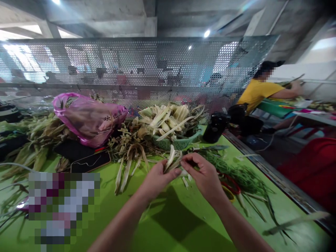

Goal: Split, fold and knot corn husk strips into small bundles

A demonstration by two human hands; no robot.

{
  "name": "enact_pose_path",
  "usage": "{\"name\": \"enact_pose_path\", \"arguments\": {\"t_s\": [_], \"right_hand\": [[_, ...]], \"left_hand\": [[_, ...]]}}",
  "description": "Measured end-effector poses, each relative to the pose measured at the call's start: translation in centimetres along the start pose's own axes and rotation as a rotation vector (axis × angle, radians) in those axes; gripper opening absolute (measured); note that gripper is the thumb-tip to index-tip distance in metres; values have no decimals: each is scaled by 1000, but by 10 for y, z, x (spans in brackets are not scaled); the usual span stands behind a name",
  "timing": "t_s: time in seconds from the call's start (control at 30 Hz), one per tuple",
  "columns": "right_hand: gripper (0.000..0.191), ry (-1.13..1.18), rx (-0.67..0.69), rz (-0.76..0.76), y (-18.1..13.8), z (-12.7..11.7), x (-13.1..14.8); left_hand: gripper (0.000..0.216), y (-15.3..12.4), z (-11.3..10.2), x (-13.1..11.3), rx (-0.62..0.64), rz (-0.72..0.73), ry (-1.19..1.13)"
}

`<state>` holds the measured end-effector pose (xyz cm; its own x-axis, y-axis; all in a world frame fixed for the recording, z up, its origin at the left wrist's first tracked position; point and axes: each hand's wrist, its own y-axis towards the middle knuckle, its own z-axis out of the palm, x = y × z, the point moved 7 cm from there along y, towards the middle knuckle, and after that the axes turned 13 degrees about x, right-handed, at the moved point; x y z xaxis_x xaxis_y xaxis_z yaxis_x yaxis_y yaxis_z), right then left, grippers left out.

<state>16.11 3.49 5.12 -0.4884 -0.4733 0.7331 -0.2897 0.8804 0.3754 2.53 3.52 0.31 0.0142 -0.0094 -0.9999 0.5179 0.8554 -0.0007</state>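
Note:
My left hand (157, 176) is closed round a bundle of pale leaf strips (172, 159) held above the green table (183, 224). My right hand (203, 173) pinches the same strips from the right, fingers curled. More pale strips (128, 164) lie on the table just left of my hands. Behind them a green basket (178, 142) is heaped with pale husks (168, 117).
A pink plastic bag (89, 117) and a dark phone (90, 161) lie at the left, among dry green leaves (34, 140). Thin green stems (241, 176) and red-handled scissors (231, 185) lie at the right. A perforated metal screen (136, 66) stands behind. A person in yellow (258, 92) works at the right.

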Motion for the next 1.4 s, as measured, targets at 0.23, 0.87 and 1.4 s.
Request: {"name": "enact_pose_path", "arguments": {"t_s": [0.23,0.87,1.4], "right_hand": [[14,-15,-92,32,-1,-9,-5],[28,399,191,236,3,15,-18],[28,645,141,224,0,16,-18]], "left_hand": [[15,-2,-6,2,-31,-23,-107],[19,3,0,8,-4,-24,25],[36,-3,6,-2,134,3,208]]}}
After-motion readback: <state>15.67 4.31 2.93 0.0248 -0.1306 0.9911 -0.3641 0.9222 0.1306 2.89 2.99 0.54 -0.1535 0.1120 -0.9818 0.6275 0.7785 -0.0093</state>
